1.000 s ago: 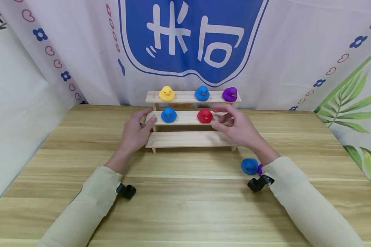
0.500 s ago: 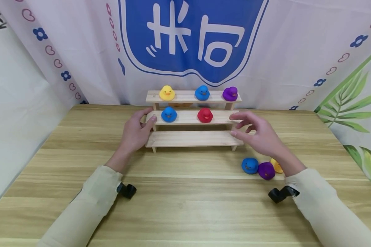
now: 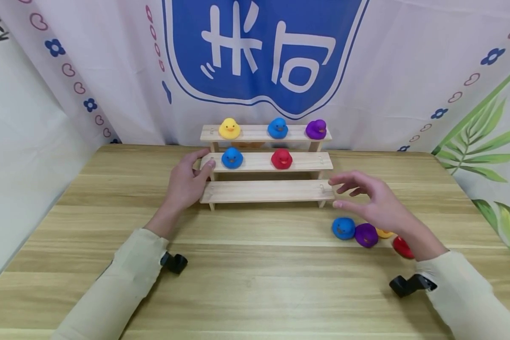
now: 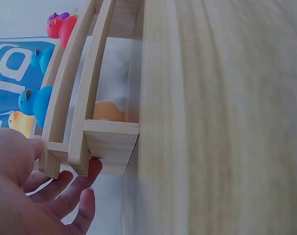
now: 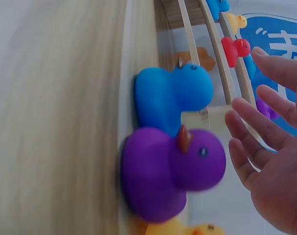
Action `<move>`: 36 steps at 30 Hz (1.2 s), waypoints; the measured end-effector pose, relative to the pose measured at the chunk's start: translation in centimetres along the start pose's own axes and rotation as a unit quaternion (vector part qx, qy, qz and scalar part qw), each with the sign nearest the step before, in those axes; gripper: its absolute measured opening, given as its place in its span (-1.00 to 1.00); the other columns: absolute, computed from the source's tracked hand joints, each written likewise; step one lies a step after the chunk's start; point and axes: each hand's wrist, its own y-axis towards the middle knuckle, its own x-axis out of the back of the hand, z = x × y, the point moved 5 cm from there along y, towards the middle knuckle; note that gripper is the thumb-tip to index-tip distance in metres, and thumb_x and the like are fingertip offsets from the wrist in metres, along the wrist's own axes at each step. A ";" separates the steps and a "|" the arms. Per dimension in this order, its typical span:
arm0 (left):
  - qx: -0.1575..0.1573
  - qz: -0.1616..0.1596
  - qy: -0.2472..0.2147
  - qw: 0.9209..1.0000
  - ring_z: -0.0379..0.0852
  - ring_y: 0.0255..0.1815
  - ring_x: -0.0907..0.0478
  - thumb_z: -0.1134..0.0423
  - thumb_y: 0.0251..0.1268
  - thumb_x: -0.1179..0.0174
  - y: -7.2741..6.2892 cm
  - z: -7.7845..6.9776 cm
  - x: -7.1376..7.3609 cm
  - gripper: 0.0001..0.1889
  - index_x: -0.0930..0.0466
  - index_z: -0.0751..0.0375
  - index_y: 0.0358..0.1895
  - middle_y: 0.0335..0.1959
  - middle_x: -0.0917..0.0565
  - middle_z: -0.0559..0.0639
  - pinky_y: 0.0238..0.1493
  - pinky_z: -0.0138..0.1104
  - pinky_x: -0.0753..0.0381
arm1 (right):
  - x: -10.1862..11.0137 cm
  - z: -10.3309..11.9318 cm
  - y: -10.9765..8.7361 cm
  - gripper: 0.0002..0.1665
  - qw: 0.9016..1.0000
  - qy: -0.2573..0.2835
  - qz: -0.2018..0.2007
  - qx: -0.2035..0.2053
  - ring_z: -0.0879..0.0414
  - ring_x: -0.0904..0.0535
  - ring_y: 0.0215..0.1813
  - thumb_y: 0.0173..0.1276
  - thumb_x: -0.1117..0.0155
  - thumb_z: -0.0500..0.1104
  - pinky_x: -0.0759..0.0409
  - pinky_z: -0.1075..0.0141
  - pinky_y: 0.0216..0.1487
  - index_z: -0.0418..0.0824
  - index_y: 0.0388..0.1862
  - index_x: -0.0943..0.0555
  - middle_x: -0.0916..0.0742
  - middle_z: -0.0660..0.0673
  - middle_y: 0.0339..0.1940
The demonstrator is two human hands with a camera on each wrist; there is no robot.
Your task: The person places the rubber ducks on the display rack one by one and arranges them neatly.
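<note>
A three-tier wooden display rack (image 3: 267,191) stands at the back of the table. My left hand (image 3: 187,182) grips its left end, thumb on the middle shelf. On the top shelf sit a yellow duck (image 3: 229,129), a blue duck (image 3: 278,128) and a purple duck (image 3: 316,130). The middle shelf carries another blue duck (image 3: 232,158) and a red duck (image 3: 282,159); the bottom shelf is bare. My right hand (image 3: 376,203) holds nothing, its fingers spread beside the rack's right end. In the right wrist view, a blue duck (image 5: 173,93) and a purple duck (image 5: 153,171) lie nearest it.
On the table at right, a yellow duck (image 3: 384,233) and a red duck (image 3: 403,247) are partly hidden by my right hand and wrist. An orange-brown shape (image 4: 109,111) shows behind the rack. A printed curtain (image 3: 131,94) hangs behind the table.
My right hand has drawn back from beside the red duck on the middle shelf, rightward and toward me, uncovering ducks on the table. The left hand stays at the rack.
</note>
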 end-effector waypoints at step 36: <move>0.004 0.002 -0.001 1.000 0.04 -0.25 -0.71 -0.05 0.70 -0.05 -0.1 -0.2 0.0 -0.42 -0.34 0.06 0.63 0.58 -0.41 0.20 -0.38 -0.36 -0.58 | -0.9 -2.3 -3.0 -0.55 0.987 -0.088 0.128 -0.044 0.03 -0.69 0.18 0.27 -0.64 -0.07 -0.70 0.14 0.16 0.12 0.14 -0.77 -0.80 0.06 0.18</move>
